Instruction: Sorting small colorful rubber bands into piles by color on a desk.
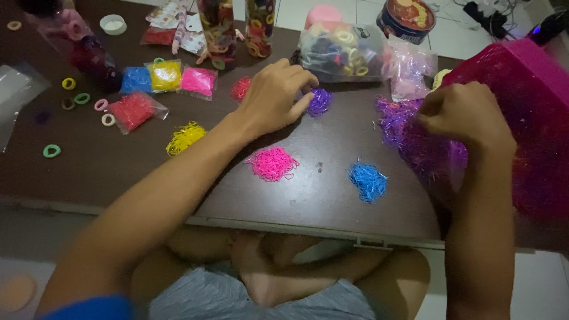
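Head view: the left hand (274, 98) rests on the dark counter (332, 195), its fingers (302, 105) pinched together on a small purple pile of tiny bands (320, 102), just right of the fingertips. The right hand (465, 115) is farther off, closed in a fist on the big purple heap (396, 121) beside the pink basket (521, 89).

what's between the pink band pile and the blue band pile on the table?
Head view: only bare dark tabletop with a few small specks lies between the pink pile and the blue pile.
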